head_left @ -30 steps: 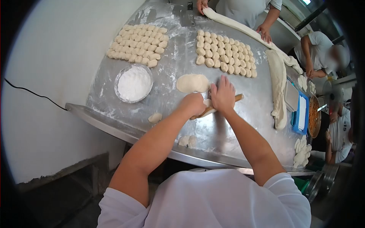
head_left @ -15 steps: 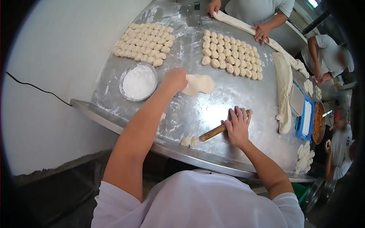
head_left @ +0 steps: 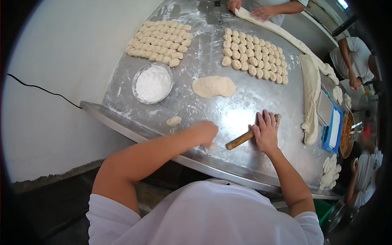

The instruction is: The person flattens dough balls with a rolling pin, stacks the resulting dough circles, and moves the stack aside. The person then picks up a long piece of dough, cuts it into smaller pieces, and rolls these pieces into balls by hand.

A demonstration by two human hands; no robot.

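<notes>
My left hand (head_left: 207,133) is low over the table's near edge, just above a small piece of dough (head_left: 210,148). Its fingers point down and are blurred and partly hidden. My right hand (head_left: 267,132) lies with fingers stretched over a wooden rolling pin (head_left: 241,140), pressing it flat to the metal table. Ahead lie thin, round dough sheets (head_left: 213,86), overlapping one another. Another small dough piece (head_left: 174,121) rests left of my left hand. Farther left stands a bowl of white flour (head_left: 153,83).
Rows of dough balls sit at the back left (head_left: 161,43) and back centre (head_left: 255,55). A thick dough strip (head_left: 311,98) lies at right, near a blue tray (head_left: 334,127) and a pan of filling (head_left: 347,134). A co-worker's hand (head_left: 264,12) is on a long dough rope (head_left: 277,29).
My left hand has left the overlapping dough sheets and come back toward the near edge, over the small dough pieces. My right hand stays on the rolling pin. The view has shifted slightly.
</notes>
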